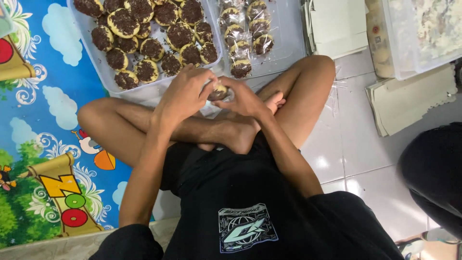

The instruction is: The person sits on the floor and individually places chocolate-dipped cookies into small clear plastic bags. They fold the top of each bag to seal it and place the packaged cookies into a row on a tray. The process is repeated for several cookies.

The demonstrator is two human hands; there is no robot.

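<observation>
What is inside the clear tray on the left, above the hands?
The clear tray holds round cookies topped with dark chocolate crumbs, piled in overlapping layers. Its bottom and any lower cookies are covered. The left hand hides part of its near rim.

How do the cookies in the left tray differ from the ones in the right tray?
The left tray holds bare cookies, heaped and nearly filling it. The right tray holds wrapped cookies in clear film, fewer, lying in rows with bare tray beside them. Both kinds are round with dark crumb tops.
</observation>
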